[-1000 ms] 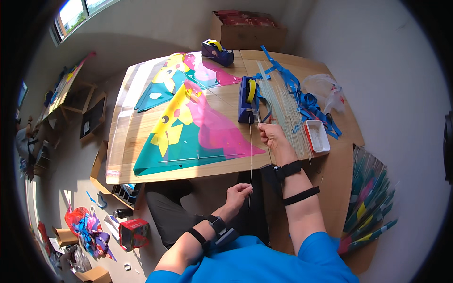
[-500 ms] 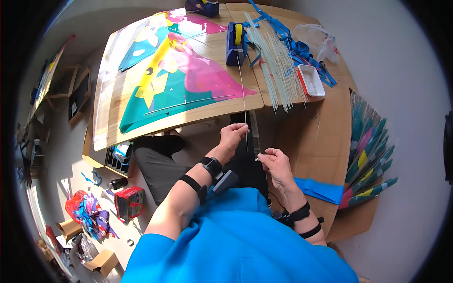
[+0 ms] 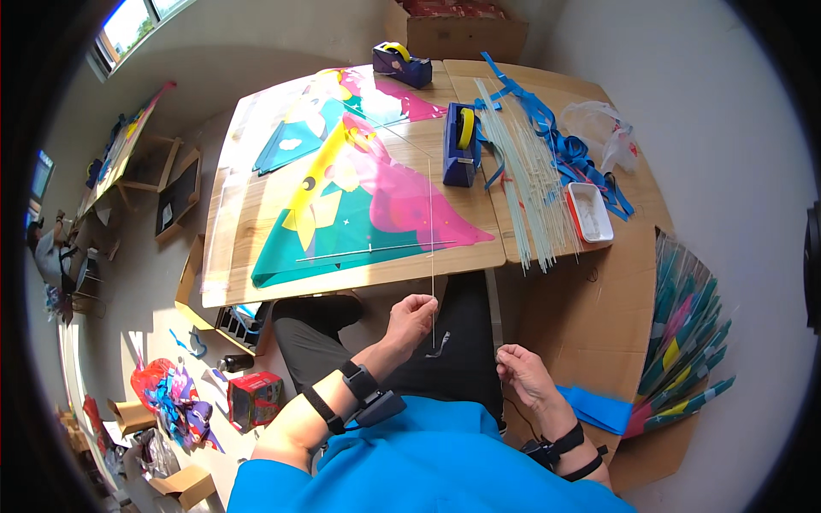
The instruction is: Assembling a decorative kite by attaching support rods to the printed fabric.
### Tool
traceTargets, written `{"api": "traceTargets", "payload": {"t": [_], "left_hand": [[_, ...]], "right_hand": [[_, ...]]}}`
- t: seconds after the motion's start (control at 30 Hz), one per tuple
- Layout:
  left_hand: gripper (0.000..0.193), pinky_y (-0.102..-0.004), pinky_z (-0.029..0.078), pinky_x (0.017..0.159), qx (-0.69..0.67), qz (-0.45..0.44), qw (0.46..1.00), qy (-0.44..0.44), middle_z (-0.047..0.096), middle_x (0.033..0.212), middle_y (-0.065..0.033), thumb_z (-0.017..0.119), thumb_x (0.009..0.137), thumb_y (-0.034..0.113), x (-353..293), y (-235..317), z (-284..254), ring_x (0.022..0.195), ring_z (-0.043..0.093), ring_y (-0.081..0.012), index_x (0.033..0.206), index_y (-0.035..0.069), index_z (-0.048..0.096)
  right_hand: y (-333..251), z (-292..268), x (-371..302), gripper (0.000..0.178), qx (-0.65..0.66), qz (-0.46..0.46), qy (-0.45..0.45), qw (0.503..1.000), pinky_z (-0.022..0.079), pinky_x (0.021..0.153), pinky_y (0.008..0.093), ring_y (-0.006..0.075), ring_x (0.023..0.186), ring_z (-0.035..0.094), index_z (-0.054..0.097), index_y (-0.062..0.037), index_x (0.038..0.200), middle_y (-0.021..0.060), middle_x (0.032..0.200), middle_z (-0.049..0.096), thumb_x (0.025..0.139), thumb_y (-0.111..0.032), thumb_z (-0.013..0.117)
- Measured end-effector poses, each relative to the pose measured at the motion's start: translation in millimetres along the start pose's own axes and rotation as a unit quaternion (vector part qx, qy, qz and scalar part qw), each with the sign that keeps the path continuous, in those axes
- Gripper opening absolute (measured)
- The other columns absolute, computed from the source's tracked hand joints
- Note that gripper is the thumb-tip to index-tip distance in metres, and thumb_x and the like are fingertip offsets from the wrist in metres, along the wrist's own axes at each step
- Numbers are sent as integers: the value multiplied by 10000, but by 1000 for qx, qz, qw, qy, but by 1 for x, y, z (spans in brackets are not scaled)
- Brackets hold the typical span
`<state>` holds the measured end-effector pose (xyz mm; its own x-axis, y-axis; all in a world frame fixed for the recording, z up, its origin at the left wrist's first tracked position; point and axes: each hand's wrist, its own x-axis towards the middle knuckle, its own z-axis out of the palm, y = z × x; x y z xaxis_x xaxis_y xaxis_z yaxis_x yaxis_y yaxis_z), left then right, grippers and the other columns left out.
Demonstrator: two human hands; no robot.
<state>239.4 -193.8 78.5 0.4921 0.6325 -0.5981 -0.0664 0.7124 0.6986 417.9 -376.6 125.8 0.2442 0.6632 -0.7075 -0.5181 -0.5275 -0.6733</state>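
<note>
My left hand (image 3: 410, 321) pinches a thin pale rod (image 3: 432, 205) near its lower end, above my lap. The rod stands nearly upright in the picture, its upper part crossing in front of a kite-like triangular sheet (image 3: 385, 214) in teal, pink and yellow on the table. To the right, my right hand (image 3: 525, 376) is closed, thumb and fingertips together, apart from the rod; anything between them is too small to make out. A small shiny clear piece (image 3: 440, 345) lies on my dark trousers, just below the rod's end. Another thin rod (image 3: 342, 255) lies across the sheet's lower part.
On the table (image 3: 231, 256) are a blue tape dispenser (image 3: 460, 162), a second dispenser (image 3: 402, 68), many pale rods (image 3: 530, 188), blue strapping (image 3: 556, 128) and a red-white tray (image 3: 590, 214). Rolled colourful sheets (image 3: 684, 350) stand in a carton at right. Bags and boxes lie on the floor at left.
The view has tilted up, so the table sits lower in the picture. My right hand has moved away from my left hand and the rod, which stays in my left hand's grip.
</note>
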Motion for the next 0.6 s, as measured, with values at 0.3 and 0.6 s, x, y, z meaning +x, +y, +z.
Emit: {"api": "traceTargets", "payload": {"t": [0.3, 0.6], "left_hand": [[318, -217, 444, 610, 69, 186, 980, 26, 630, 958, -32, 649, 921, 274, 170, 167, -1, 724, 552, -84, 1113, 25, 602], [437, -265, 417, 745, 236, 121, 964, 22, 618, 886, -31, 665, 870, 440, 222, 127, 76, 824, 537, -117, 978, 17, 672]], "right_hand": [[5, 9, 6, 129, 14, 50, -13, 999, 456, 721, 206, 53, 754, 554, 616, -80, 1003, -36, 850, 592, 925, -182, 632], [11, 23, 21, 173, 32, 116, -57, 991, 467, 764, 231, 105, 797, 566, 603, -7, 1016, 28, 869, 600, 907, -131, 655]]}}
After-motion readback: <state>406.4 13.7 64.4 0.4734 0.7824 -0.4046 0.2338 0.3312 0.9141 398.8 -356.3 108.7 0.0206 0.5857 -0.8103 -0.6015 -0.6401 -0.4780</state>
